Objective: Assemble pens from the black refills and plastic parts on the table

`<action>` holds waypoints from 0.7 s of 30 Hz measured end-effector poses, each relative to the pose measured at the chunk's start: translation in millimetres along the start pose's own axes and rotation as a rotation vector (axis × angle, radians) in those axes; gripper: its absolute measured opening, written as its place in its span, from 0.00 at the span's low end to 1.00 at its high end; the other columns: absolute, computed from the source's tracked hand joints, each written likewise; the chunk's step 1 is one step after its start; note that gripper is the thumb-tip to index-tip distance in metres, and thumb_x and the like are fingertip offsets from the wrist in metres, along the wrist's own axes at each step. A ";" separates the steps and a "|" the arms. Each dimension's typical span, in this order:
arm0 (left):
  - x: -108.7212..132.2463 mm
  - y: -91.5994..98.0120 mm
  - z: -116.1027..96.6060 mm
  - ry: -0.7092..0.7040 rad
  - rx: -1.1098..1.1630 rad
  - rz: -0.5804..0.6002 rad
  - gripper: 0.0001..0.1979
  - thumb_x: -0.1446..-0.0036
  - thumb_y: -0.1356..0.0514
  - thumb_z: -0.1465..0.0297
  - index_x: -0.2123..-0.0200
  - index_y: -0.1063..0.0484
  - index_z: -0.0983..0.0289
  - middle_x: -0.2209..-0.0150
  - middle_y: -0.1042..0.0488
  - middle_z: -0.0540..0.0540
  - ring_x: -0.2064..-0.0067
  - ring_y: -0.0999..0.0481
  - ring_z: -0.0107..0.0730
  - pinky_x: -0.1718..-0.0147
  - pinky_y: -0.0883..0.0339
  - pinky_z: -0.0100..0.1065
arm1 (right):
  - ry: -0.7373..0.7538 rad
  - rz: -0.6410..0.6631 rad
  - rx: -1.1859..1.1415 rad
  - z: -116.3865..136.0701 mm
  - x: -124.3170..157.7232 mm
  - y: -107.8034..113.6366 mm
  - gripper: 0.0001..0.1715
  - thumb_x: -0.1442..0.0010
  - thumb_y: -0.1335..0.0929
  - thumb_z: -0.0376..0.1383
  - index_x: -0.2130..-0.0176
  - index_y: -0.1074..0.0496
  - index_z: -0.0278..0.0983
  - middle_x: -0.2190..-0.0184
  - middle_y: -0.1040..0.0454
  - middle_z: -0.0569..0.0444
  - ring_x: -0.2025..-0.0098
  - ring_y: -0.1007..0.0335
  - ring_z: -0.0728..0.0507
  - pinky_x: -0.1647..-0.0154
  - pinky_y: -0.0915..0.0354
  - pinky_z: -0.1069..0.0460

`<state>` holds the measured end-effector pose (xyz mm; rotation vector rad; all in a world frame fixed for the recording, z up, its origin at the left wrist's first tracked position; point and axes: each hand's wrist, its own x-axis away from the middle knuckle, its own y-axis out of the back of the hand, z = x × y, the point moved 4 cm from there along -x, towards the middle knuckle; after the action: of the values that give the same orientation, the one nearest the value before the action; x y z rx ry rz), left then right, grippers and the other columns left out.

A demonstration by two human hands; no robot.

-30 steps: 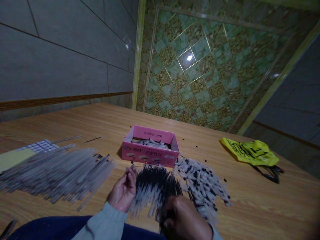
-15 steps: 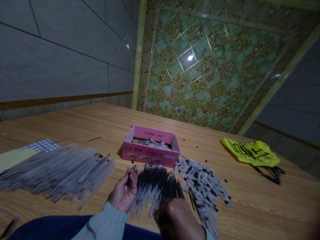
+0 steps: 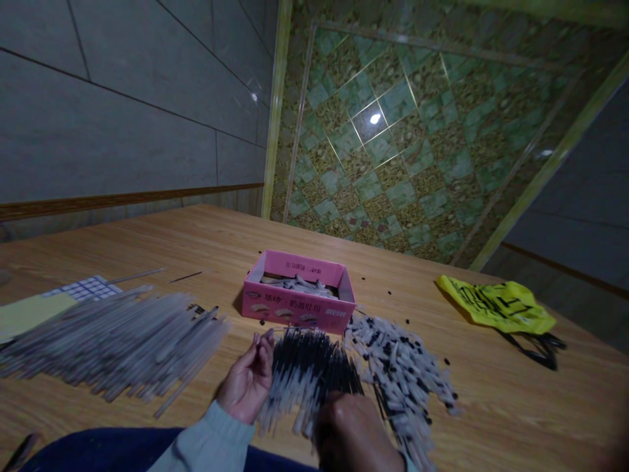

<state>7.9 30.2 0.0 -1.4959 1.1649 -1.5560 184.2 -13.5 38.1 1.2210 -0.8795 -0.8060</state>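
Left hand [image 3: 248, 380], fingers half curled, touches the refill pile [image 3: 309, 367] on the surface [image 3: 491, 406]; right hand [image 3: 351, 432] lies on it, grip indiscernible.

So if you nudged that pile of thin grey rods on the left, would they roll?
Likely some: the rods look thin and round, so edge ones could roll on the smooth table. Stacked parallel, the heap would probably spread rather than move whole.

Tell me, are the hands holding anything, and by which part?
The left hand may pinch something thin at its fingertips; too blurred to tell. The right hand curls over the pile of black-tipped sticks; a grip cannot be told.
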 end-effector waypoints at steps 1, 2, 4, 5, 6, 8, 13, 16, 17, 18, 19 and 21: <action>-0.3 0.0 -0.1 -0.006 -0.029 0.002 0.20 0.36 0.59 0.76 0.68 0.29 0.70 0.71 0.24 0.58 0.74 0.23 0.17 0.75 0.28 0.14 | 0.006 -0.003 -0.023 0.0 0.7 1.4 0.10 0.56 0.34 0.32 0.76 0.23 0.38 0.72 0.23 0.51 0.71 0.27 0.43 0.77 0.46 0.54; -0.6 0.0 0.2 -0.010 -0.064 0.003 0.20 0.36 0.59 0.76 0.69 0.29 0.70 0.71 0.24 0.58 0.74 0.23 0.17 0.75 0.29 0.13 | 0.017 -0.020 -0.062 0.0 1.2 2.9 0.09 0.57 0.34 0.31 0.76 0.23 0.38 0.72 0.23 0.52 0.72 0.28 0.43 0.76 0.45 0.54; -0.6 0.6 2.5 -0.010 -0.153 -0.003 0.18 0.37 0.57 0.78 0.71 0.29 0.70 0.73 0.24 0.57 0.74 0.23 0.18 0.76 0.28 0.15 | 0.021 -0.120 -0.196 -1.5 1.3 6.5 0.07 0.57 0.34 0.31 0.76 0.25 0.38 0.73 0.24 0.54 0.72 0.29 0.45 0.75 0.44 0.55; -0.3 1.1 4.5 -0.007 -0.206 -0.008 0.16 0.39 0.55 0.79 0.71 0.30 0.69 0.75 0.23 0.56 0.75 0.22 0.20 0.77 0.28 0.16 | 0.008 -0.198 -0.292 -3.2 1.0 8.4 0.06 0.56 0.34 0.30 0.75 0.26 0.38 0.74 0.25 0.55 0.71 0.30 0.45 0.74 0.43 0.56; 0.2 1.6 7.0 -0.005 -0.265 -0.011 0.13 0.40 0.52 0.80 0.72 0.30 0.69 0.76 0.23 0.56 0.76 0.22 0.22 0.79 0.28 0.18 | -0.014 -0.279 -0.405 -5.7 0.5 9.7 0.06 0.54 0.34 0.30 0.74 0.27 0.38 0.74 0.25 0.55 0.71 0.30 0.46 0.72 0.42 0.56; 1.6 2.4 13.0 -0.001 -0.388 -0.007 0.08 0.44 0.47 0.82 0.72 0.30 0.70 0.78 0.23 0.55 0.77 0.22 0.26 0.81 0.27 0.21 | -0.065 -0.422 -0.660 -11.6 -1.3 9.5 0.06 0.50 0.34 0.30 0.72 0.27 0.37 0.74 0.25 0.55 0.69 0.29 0.46 0.69 0.39 0.56; 4.5 2.2 24.8 0.001 -0.631 0.067 0.04 0.52 0.37 0.80 0.75 0.31 0.70 0.79 0.23 0.57 0.78 0.23 0.29 0.81 0.28 0.24 | -0.075 -0.633 -1.072 -21.7 -5.2 3.2 0.05 0.48 0.32 0.35 0.68 0.27 0.36 0.69 0.24 0.52 0.65 0.29 0.43 0.64 0.35 0.54; 4.1 1.6 26.2 -0.007 -0.705 0.099 0.07 0.55 0.34 0.77 0.74 0.32 0.68 0.78 0.23 0.56 0.77 0.23 0.28 0.79 0.28 0.23 | -0.059 -0.666 -1.117 -22.5 -4.8 2.3 0.07 0.48 0.32 0.34 0.66 0.26 0.37 0.66 0.24 0.51 0.61 0.29 0.43 0.60 0.35 0.54; 3.8 1.4 26.1 -0.009 -0.723 0.106 0.08 0.56 0.34 0.76 0.74 0.32 0.68 0.78 0.23 0.56 0.77 0.23 0.27 0.78 0.29 0.23 | -0.062 -0.667 -1.122 -22.0 -4.5 2.3 0.07 0.48 0.31 0.34 0.65 0.26 0.37 0.65 0.24 0.51 0.61 0.29 0.43 0.60 0.36 0.54; 3.5 1.2 26.1 -0.009 -0.738 0.112 0.09 0.56 0.33 0.75 0.74 0.32 0.68 0.78 0.23 0.55 0.77 0.24 0.27 0.78 0.29 0.23 | -0.064 -0.665 -1.119 -21.1 -4.1 2.5 0.07 0.49 0.31 0.33 0.65 0.26 0.37 0.66 0.24 0.51 0.62 0.29 0.43 0.60 0.36 0.54; 3.4 1.1 26.1 -0.008 -0.752 0.117 0.09 0.57 0.33 0.74 0.74 0.32 0.68 0.78 0.23 0.55 0.77 0.24 0.26 0.78 0.29 0.23 | -0.066 -0.665 -1.108 -19.9 -3.7 3.0 0.06 0.49 0.31 0.32 0.66 0.26 0.37 0.67 0.24 0.52 0.63 0.29 0.43 0.61 0.36 0.54; 3.6 0.9 26.3 -0.008 -0.775 0.121 0.10 0.57 0.32 0.73 0.73 0.32 0.68 0.78 0.23 0.55 0.77 0.24 0.26 0.78 0.30 0.23 | -0.052 -0.669 -1.068 -16.5 -3.0 4.8 0.04 0.49 0.31 0.31 0.69 0.27 0.37 0.70 0.26 0.53 0.64 0.30 0.44 0.63 0.36 0.55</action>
<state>33.4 22.6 -1.0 -1.8398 1.9475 -1.0469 197.9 -2.9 40.6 0.4940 0.0380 -1.5716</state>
